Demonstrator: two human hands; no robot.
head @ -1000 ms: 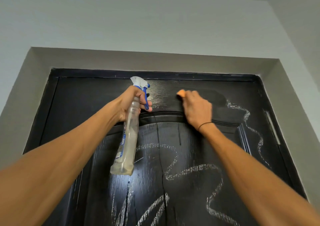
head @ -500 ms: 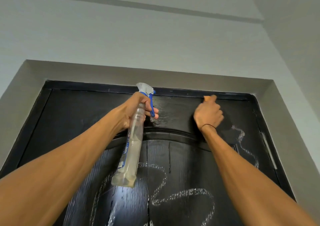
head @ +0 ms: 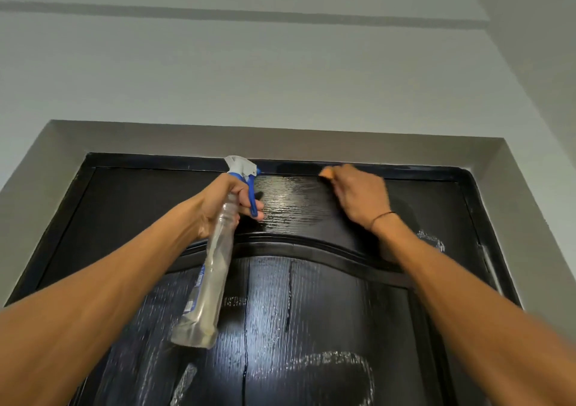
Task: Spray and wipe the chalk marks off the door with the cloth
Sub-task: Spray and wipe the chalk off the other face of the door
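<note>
A black wooden door [head: 131,218] fills the lower view, wet and shiny across its top middle. White chalk marks [head: 343,362] loop over the lower panel, and a smaller chalk patch [head: 431,239] sits at the upper right. My left hand [head: 223,204] grips the neck of a clear spray bottle [head: 208,284] with a white and blue trigger head, its body hanging down. My right hand [head: 358,195] holds an orange cloth [head: 326,172] against the door's top edge; only a corner of the cloth shows.
A grey recessed door frame [head: 280,140] surrounds the door, with pale wall above. A curved raised moulding [head: 311,246] crosses the door under my hands. Drips run down the panel's centre groove [head: 246,327].
My right hand has carried the cloth up from the upper panel to the door's top edge and back leftward. The view has tilted upward. The left hand still holds the bottle.
</note>
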